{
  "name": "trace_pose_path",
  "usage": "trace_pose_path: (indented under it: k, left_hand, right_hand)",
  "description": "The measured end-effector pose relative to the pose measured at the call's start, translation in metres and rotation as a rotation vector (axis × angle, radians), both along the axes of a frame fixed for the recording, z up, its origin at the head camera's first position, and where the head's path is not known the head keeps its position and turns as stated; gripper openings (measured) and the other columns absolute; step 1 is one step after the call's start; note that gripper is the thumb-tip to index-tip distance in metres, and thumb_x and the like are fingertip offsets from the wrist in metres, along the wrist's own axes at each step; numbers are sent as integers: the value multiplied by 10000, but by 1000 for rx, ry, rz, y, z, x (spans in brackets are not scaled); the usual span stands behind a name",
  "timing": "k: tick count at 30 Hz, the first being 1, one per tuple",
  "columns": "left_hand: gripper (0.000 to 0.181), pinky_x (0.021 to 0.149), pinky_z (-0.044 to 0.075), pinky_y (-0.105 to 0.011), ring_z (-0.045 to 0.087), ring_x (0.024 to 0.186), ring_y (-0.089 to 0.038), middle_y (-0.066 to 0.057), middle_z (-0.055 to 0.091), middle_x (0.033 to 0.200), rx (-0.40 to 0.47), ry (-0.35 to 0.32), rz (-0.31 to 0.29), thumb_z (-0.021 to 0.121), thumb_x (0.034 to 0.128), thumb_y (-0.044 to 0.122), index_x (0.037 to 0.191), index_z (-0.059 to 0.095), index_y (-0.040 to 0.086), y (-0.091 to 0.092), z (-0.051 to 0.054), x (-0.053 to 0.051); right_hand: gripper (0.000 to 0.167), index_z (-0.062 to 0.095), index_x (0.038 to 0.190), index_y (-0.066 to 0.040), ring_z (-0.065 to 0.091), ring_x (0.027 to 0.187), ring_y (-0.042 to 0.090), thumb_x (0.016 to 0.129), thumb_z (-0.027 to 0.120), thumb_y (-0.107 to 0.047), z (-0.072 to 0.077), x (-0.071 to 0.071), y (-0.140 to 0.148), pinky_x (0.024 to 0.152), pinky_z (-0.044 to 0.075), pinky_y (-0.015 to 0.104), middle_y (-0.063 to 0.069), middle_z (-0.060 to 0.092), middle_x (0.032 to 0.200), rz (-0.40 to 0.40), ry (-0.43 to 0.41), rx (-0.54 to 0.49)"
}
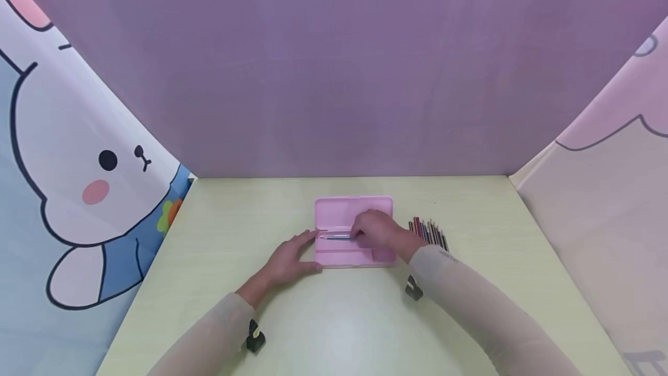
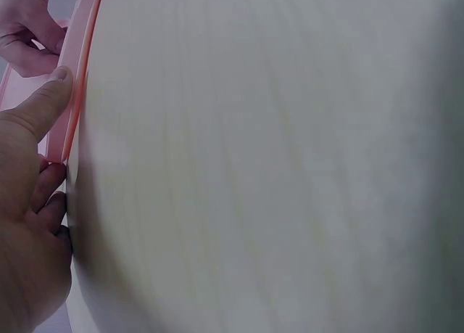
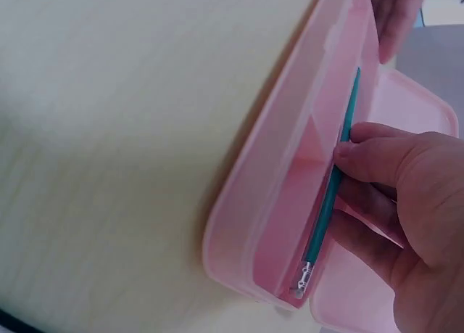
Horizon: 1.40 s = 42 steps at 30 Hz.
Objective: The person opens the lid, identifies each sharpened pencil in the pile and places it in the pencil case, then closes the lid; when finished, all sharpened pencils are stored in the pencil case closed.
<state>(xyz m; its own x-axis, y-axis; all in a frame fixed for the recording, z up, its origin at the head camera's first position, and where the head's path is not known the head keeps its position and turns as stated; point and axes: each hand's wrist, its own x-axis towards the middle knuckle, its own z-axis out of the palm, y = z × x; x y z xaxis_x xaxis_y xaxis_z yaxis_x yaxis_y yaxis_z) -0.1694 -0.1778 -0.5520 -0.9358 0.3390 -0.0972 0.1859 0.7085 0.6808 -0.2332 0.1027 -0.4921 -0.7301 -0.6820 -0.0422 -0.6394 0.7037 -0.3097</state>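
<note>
A pink pencil case point(image 1: 344, 257) lies on the table with its lid point(image 1: 334, 210) raised at the back. My left hand point(image 1: 286, 260) holds the case's left end, thumb point(image 2: 54, 101) against the front wall and the other fingers around the end. Inside the rear of the tray, a teal pencil point(image 3: 325, 210) lies lengthwise along the case, its eraser end to the right. My right hand point(image 1: 377, 228) reaches over the case and pinches that pencil between thumb and fingers. Part of the pencil is hidden behind this hand in the head view.
Several dark and coloured pencils point(image 1: 425, 230) lie side by side to the right of the case, partly hidden by the right forearm. The pale table point(image 1: 334, 318) meets a purple panel point(image 1: 334, 74) at its back edge. Printed cloths hang left and right.
</note>
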Motion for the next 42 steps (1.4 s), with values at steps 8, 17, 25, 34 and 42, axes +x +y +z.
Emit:
trace_pose_path:
  k: [8, 17, 25, 34, 42]
  left_hand:
    - [926, 1215, 297, -624, 349, 1514, -363, -98, 362, 1649, -10, 4, 4, 833, 810, 505, 1593, 375, 318, 0, 0, 0]
    - [919, 1213, 319, -607, 375, 1500, -365, -120, 401, 1625, -1, 32, 6, 833, 814, 497, 1588, 398, 262, 1, 2, -1]
    - [918, 1212, 329, -594, 384, 1495, -362, -121, 431, 1606, 2, 43, 8, 847, 812, 448, 1584, 406, 218, 3, 3, -1]
    - [867, 1234, 322, -537, 385, 1502, -309, -41, 451, 1604, 13, 30, 11, 822, 845, 397, 1582, 409, 200, 4, 5, -2]
    - [922, 1232, 327, -532, 388, 1501, -306, -37, 442, 1610, 0, 33, -6, 833, 825, 442, 1595, 383, 209, 3, 2, -4]
  right_hand:
    - [153, 816, 1015, -166, 691, 906, 123, 869, 811, -120, -4, 3, 1, 910, 589, 305, -35, 762, 968, -31, -10, -38]
    - [216, 781, 1087, -90, 723, 1003, 165, 874, 808, -110, -9, 0, 13, 922, 608, 323, 18, 778, 1055, -92, -174, -237]
    - [247, 775, 1131, -95, 720, 1060, 199, 886, 799, -117, -8, 0, 25, 947, 605, 352, 28, 776, 1117, -139, -248, -341]
    - [296, 738, 1200, -23, 712, 1072, 260, 913, 771, -92, 14, 10, 68, 923, 620, 413, 138, 754, 1159, -174, -256, -474]
    - [293, 743, 1195, -84, 715, 1025, 231, 920, 781, -177, 28, 35, 135, 927, 613, 438, 99, 760, 1139, -282, -172, -485]
